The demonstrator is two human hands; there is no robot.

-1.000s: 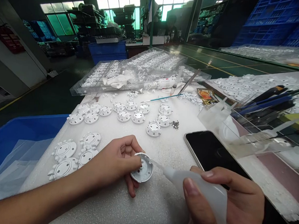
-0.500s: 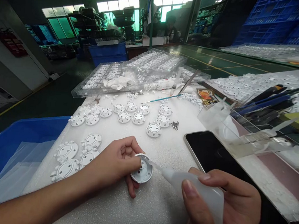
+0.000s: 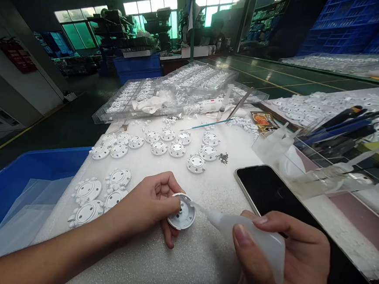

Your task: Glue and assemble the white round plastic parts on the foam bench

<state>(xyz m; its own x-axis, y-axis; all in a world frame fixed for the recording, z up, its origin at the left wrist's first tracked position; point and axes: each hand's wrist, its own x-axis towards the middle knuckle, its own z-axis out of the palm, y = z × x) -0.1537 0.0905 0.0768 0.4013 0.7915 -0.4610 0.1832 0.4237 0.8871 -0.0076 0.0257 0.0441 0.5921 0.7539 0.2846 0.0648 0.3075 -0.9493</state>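
Between the thumb and fingers of my left hand (image 3: 155, 202) is a round white part (image 3: 183, 218), its hollow side with small holes turned up. My right hand (image 3: 285, 254) is closed around a translucent squeeze bottle (image 3: 250, 236). The bottle's thin nozzle points left, and its tip is over the white part's upper rim, near my left thumb; whether it touches cannot be told. Several similar white discs (image 3: 196, 163) with small knobs lie face up on the white foam sheet (image 3: 206, 257). A small pile of dark bits (image 3: 223, 158) sits beside them.
A black phone (image 3: 271, 192) lies at the right, beside a clear holder with bottles and tools (image 3: 344, 128). Clear trays of small white pieces (image 3: 137, 90) stand at the back, with a blue brush (image 3: 207, 125) before them. A blue bin (image 3: 37, 160) is at the left.
The view has shifted slightly. The nozzle remains over the white part's rim, and both hands keep their holds with barely any movement.
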